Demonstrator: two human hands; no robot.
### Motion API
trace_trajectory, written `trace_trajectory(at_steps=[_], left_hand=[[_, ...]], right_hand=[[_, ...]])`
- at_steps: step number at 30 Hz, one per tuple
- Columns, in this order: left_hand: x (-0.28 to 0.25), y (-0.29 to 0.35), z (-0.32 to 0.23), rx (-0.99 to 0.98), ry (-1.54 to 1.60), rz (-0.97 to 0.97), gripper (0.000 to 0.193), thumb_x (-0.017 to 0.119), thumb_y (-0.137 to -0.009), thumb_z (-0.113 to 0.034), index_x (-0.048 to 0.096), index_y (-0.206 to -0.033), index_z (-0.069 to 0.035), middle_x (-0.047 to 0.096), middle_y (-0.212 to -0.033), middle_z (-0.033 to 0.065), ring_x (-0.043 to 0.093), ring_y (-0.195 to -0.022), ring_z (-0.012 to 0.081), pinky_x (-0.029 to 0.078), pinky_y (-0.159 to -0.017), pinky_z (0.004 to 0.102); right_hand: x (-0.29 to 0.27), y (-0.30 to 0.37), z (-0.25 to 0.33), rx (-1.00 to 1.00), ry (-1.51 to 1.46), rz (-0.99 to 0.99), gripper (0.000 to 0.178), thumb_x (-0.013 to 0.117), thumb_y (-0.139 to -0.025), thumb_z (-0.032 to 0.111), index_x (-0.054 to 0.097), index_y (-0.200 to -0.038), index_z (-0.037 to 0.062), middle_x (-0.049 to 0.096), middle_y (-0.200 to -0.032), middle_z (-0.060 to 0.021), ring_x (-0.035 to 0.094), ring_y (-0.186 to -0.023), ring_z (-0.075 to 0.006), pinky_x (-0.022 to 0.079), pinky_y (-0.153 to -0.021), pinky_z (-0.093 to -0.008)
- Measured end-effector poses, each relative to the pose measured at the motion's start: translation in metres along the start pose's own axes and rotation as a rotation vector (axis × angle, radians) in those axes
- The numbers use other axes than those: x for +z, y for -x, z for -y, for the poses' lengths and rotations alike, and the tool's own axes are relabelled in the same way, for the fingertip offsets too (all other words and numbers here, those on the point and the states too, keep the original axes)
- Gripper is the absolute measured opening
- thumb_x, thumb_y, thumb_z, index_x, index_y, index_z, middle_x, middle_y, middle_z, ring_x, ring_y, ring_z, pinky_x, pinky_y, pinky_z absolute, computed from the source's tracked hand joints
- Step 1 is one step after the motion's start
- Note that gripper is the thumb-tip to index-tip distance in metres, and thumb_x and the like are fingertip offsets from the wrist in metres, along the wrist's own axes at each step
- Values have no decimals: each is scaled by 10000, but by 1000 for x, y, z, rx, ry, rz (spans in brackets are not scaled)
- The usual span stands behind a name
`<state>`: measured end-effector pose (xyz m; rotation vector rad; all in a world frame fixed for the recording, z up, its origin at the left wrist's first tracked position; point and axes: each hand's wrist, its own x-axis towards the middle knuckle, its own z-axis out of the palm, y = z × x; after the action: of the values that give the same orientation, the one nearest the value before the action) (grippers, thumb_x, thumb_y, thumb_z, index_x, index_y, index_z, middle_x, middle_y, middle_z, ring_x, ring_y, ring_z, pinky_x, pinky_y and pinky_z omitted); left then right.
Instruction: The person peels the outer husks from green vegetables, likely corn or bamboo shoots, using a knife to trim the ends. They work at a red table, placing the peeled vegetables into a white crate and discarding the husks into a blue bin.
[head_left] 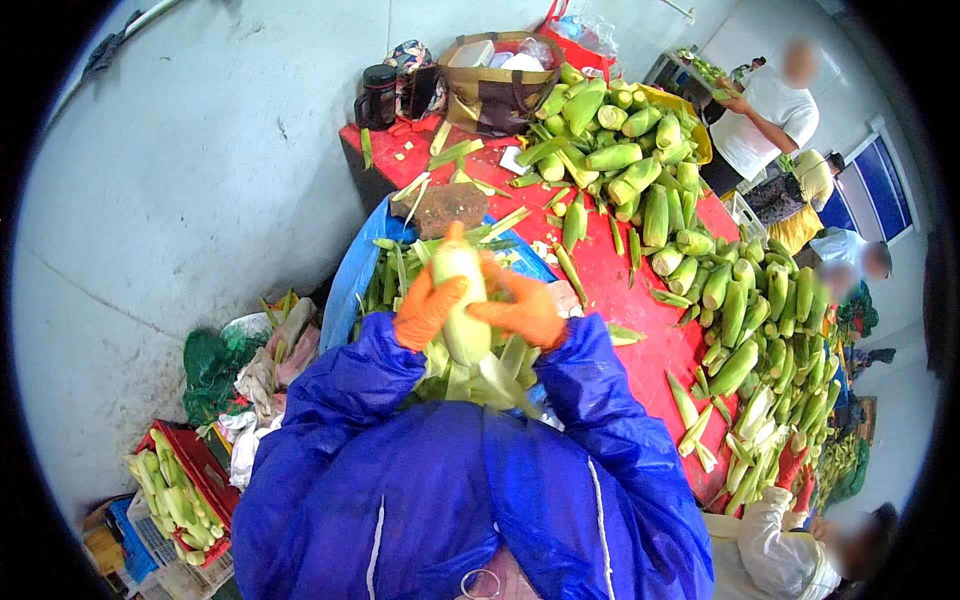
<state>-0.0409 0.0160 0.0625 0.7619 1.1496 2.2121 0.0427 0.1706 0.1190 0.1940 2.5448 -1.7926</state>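
Note:
A pale green ear of corn (462,335) stands nearly upright between my hands, some of its inner husk still on. My left hand (428,312), in an orange glove, is wrapped round its left side. From the right, my right hand (525,308), gloved alike, grips the same ear with thumb and fingers. A loose, blurred strip of husk (507,385) hangs by the ear's lower end. Beneath my hands, a blue-lined container (350,290) holds peeled-off husks (385,280). Just beyond my fingers lies a brown, brick-like block (440,207).
A red-covered table (640,330) carries a large heap of unpeeled corn (740,310) on its right and far sides. A bag (500,90) and a dark mug (378,97) stand at the far edge. Peeled ears fill a red crate (195,490) at lower left. Other people work at right.

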Motion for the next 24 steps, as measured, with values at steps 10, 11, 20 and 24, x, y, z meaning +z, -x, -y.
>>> trace_trajectory(at_steps=[10,11,20,24], left_hand=[[-20,-6,-3,-219,-1008,144,551,415,-981,-303,288,-1492,-139,608,-1211,125,606,-1065,250,450,-905,316],[-14,-8,-9,-251,-1045,133,536,413,-983,-293,307,-1485,-138,626,-1172,122,617,-1022,245,458,-886,317],[-85,55,86,-220,-1333,435,452,426,-939,-174,457,-1380,-80,555,-1298,141,543,-1149,282,409,-1003,375],[-66,35,110,-58,-900,-117,791,574,-888,-231,124,-1510,-38,490,-1342,257,527,-1181,335,364,-1054,385]], right_hand=[[8,-2,-45,28,-217,-86,487,793,-769,262,620,-1169,44,670,-911,-40,609,-776,-91,500,-690,-251],[7,-1,-45,37,-228,-87,486,789,-770,242,616,-1175,38,670,-944,-47,610,-817,-101,499,-728,-261],[-29,0,-70,42,-521,-416,372,677,-838,240,594,-1115,6,667,-951,-98,652,-789,-209,526,-626,-352],[-45,-16,-68,-77,-419,-345,434,654,-832,107,523,-1219,-38,624,-1079,-149,628,-833,-215,534,-701,-383]])
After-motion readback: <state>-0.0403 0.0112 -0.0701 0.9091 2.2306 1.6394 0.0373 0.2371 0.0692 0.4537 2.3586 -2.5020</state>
